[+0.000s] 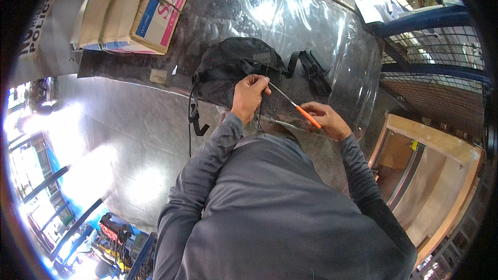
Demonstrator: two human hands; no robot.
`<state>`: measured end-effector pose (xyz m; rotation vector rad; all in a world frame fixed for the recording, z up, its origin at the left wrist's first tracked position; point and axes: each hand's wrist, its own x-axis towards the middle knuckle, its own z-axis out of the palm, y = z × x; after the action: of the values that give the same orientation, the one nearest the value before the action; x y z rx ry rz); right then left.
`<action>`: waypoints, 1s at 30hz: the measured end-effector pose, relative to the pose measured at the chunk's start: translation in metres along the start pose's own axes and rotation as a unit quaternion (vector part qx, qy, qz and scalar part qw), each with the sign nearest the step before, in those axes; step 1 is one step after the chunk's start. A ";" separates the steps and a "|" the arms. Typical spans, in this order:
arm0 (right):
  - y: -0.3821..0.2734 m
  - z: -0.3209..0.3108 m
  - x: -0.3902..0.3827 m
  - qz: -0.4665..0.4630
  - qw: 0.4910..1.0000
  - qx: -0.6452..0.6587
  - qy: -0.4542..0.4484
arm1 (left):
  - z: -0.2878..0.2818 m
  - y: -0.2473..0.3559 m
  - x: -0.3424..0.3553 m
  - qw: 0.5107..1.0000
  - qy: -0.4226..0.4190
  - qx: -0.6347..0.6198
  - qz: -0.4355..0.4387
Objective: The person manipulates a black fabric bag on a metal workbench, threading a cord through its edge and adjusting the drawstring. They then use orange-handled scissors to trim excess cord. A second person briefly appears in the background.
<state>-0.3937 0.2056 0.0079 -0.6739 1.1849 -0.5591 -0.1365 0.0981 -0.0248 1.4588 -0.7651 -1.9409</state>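
A black fabric bag (228, 54) with straps lies near the table's front edge. Over its lower part, my left hand (250, 96) is closed, thumb and forefinger pinching the black material. Thin dark cords (260, 116) hang below those fingers. My right hand (328, 119) grips an orange-handled tool (307, 116), which looks like a slim screwdriver. Its thin metal shaft slants up leftward, and the tip reaches my left fingertips; exact contact is hidden. A buckled black strap (314, 72) rests to the right of the bag, while another strap (196, 119) dangles at its left.
Clear plastic sheeting covers the dark table (218, 0). A cord-tied carton bundle (135, 13) stands at the back left. Papers (373, 8) and a blue metal rack (430, 21) are at the far right, above a wooden frame (430, 135). Bright grey floor (119, 124) shows to the left.
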 end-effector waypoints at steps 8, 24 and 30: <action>-0.012 -0.009 0.025 0.008 0.999 -0.053 -0.009 | -0.003 -0.005 -0.005 1.000 0.005 -0.002 0.022; -0.049 -0.034 0.065 0.013 0.989 -0.129 -0.077 | -0.006 -0.004 -0.004 0.998 0.006 0.043 0.043; -0.063 -0.043 0.058 0.032 0.983 -0.162 -0.080 | -0.009 -0.006 -0.004 0.999 0.011 0.041 0.025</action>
<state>-0.4210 0.1141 0.0071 -0.9351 1.1525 -0.2530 -0.1275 0.1042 -0.0291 1.4918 -0.8727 -1.8739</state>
